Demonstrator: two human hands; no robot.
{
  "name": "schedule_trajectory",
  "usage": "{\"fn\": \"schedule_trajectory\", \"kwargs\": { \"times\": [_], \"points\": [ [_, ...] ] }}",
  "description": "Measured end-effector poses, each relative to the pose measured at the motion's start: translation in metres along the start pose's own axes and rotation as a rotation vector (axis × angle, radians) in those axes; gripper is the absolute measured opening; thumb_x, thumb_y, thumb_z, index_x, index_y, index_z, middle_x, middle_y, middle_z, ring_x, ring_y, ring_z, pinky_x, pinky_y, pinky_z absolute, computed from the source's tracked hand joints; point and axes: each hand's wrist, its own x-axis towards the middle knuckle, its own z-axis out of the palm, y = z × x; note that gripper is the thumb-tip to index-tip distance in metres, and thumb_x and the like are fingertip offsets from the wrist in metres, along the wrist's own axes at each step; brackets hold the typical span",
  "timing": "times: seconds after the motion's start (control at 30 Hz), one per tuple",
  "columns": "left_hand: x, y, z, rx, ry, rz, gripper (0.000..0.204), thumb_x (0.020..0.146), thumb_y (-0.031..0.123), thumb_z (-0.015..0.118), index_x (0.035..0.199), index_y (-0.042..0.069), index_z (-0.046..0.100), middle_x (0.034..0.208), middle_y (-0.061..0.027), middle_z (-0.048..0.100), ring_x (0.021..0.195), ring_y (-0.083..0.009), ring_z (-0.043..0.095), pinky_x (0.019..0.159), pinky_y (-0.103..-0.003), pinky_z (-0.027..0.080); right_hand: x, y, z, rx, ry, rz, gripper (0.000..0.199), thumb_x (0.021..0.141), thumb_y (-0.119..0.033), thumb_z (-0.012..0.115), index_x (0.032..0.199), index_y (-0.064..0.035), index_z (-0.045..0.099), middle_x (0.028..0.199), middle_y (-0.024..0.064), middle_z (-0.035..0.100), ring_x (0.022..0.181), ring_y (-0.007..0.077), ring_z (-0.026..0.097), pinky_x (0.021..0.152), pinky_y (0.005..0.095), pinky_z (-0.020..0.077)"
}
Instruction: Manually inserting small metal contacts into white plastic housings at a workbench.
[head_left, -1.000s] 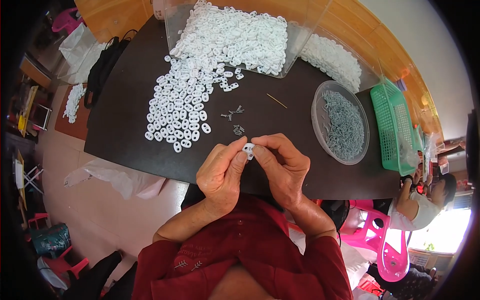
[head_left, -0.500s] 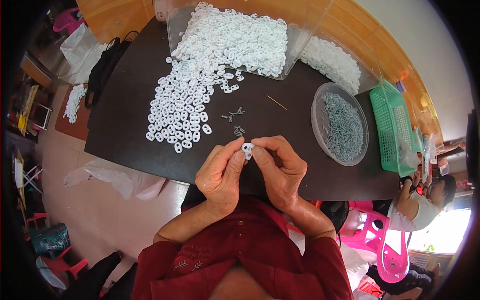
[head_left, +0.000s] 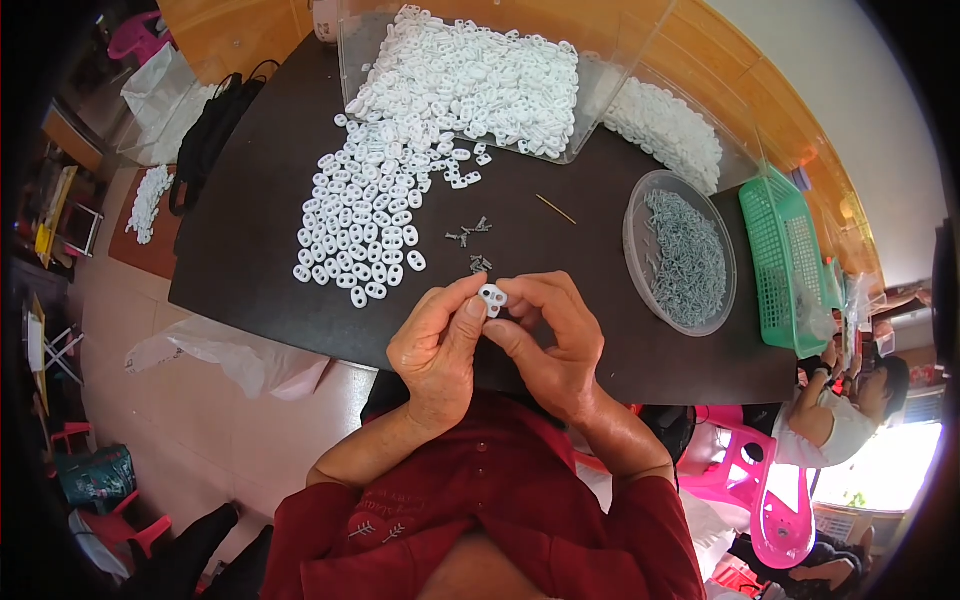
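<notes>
White plastic piece [head_left: 492, 297], small and oval with two holes, sits at frame centre, pinched between left hand [head_left: 437, 352] and right hand [head_left: 553, 342], both grips closed on it. Dark matte bench [head_left: 560, 250] fills the upper frame, carrying a clear tray [head_left: 590, 100] of matching pieces and a round dish [head_left: 640, 200] of grey screws.

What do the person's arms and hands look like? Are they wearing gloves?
No gloves. Both the left hand and the right hand are bare, with no rings or watch that I can see. The forearms are bare too. Dark red sleeves are pushed up toward the elbows, part of a red shirt with buttons down the front.
</notes>
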Motion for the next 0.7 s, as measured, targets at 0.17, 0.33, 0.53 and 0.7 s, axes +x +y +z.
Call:
{"fn": "schedule_trajectory", "kwargs": {
  "times": [0.17, 0.33, 0.53, 0.7],
  "points": [
    [0.000, 0.003, -0.001, -0.116, -0.033, -0.090, 0.019, 0.089, 0.005, 0.058, 0.106, -0.004, 0.062, 0.083, -0.0008, 0.057, 0.072, -0.0044, 0.050, 0.063, -0.016, 0.042, 0.001, 0.005, 0.000, -0.089, 0.015, -0.111, 0.029, 0.070, 0.003, 0.071, 0.097, 0.0005, 0.061, 0.087, 0.0073, 0.058, 0.069, 0.0114, 0.054, 0.059, 0.0232, 0.0457],
    [0.005, 0.004, -0.005, -0.220, -0.144, -0.171, 0.021, 0.089, 0.005, 0.058, 0.108, -0.004, 0.061, 0.087, -0.0016, 0.058, 0.077, -0.0054, 0.054, 0.068, -0.017, 0.045, 0.000, 0.007, -0.002, -0.070, 0.037, -0.130, 0.029, 0.070, 0.003, 0.072, 0.097, 0.0015, 0.061, 0.085, 0.0078, 0.058, 0.068, 0.0114, 0.054, 0.058, 0.0228, 0.0459],
    [0.004, -0.003, -0.009, -0.163, -0.169, -0.059, 0.023, 0.087, 0.006, 0.061, 0.107, -0.006, 0.061, 0.091, -0.0057, 0.062, 0.082, -0.0094, 0.057, 0.075, -0.020, 0.046, -0.001, 0.006, -0.002, -0.034, 0.047, -0.131, 0.027, 0.071, 0.003, 0.071, 0.097, 0.0026, 0.061, 0.084, 0.0079, 0.059, 0.068, 0.0119, 0.055, 0.059, 0.0225, 0.0467],
    [0.003, -0.009, -0.012, -0.117, -0.171, 0.026, 0.023, 0.088, 0.008, 0.061, 0.106, -0.006, 0.061, 0.090, -0.0051, 0.061, 0.080, -0.0090, 0.056, 0.073, -0.020, 0.045, -0.001, 0.006, 0.000, -0.038, 0.051, -0.156, 0.027, 0.072, 0.002, 0.071, 0.098, 0.0027, 0.062, 0.084, 0.0083, 0.060, 0.068, 0.0123, 0.055, 0.059, 0.0226, 0.0458]
  ]
}}
